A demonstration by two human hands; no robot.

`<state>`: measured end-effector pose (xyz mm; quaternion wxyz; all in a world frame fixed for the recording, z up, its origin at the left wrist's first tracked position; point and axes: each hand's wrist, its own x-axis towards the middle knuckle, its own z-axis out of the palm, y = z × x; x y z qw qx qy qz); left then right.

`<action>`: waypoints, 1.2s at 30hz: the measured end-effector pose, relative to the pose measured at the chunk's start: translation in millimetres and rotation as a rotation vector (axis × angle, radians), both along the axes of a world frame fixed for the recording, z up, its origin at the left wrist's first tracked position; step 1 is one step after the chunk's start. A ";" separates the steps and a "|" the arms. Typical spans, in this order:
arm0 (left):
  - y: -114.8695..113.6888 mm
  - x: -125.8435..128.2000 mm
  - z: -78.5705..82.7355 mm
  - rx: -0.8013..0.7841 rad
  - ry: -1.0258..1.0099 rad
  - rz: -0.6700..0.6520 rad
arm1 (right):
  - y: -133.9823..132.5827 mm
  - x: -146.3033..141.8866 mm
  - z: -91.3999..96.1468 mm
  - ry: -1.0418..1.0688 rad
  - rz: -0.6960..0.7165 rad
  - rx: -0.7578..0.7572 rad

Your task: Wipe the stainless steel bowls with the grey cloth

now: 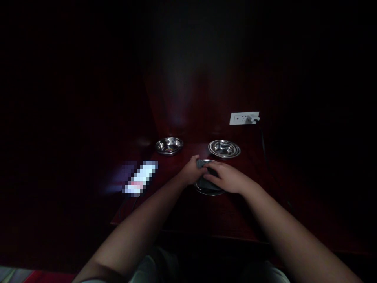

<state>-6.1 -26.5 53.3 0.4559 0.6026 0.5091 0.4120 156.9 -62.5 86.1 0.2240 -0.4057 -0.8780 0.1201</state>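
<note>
Close in front of me a steel bowl [210,193] stands on the dark red table, with a dark grey cloth [207,185] inside it. My left hand [192,171] is closed over the bowl's left rim, and a bit of the cloth shows beside its thumb. From the right, my right hand [226,177] reaches over the rim with bent fingers on the cloth. The two hands' fingertips nearly meet. Parts of the bowl and cloth are hidden under the hands.
Behind on the right sits a stack of steel bowls [224,153]; further left are other steel bowls [169,150] with a coloured sticker inside. A bright, blurred-out screen [141,179] lies at left. A wall socket [238,118] holds a white plug with a dark cable. The surroundings are very dark.
</note>
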 end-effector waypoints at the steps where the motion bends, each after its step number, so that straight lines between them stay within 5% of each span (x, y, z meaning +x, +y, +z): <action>1: 0.0 -5.5 1.1 0.044 0.084 -0.021 | -1.0 -0.7 -4.1 -0.024 0.019 -0.069; 7: -4.7 -35.3 -10.2 0.258 0.160 0.158 | 6.3 -8.0 -17.8 -0.237 -0.057 -0.275; 10: -11.2 -46.1 -26.9 0.153 0.204 0.232 | 10.9 -10.4 -21.0 -0.316 -0.020 -0.312; 12: -16.9 -48.8 -35.1 0.083 0.239 0.119 | 14.3 -11.6 -24.5 -0.322 0.003 -0.305; 16: -23.1 -40.7 -42.5 0.194 0.213 -0.086 | 22.7 -16.6 -32.4 -0.323 -0.008 -0.284; 24: -19.5 -12.9 -51.5 -0.019 -0.360 -0.148 | 30.1 -18.7 -36.2 -0.255 -0.023 -0.160; 26: -19.8 -7.3 -49.4 -0.185 -0.486 -0.198 | 27.1 -18.2 -34.7 -0.190 -0.005 -0.132; 36: 6.7 -0.5 -49.3 -0.401 -0.556 -0.460 | 28.2 -10.8 -43.1 -0.064 -0.127 -0.013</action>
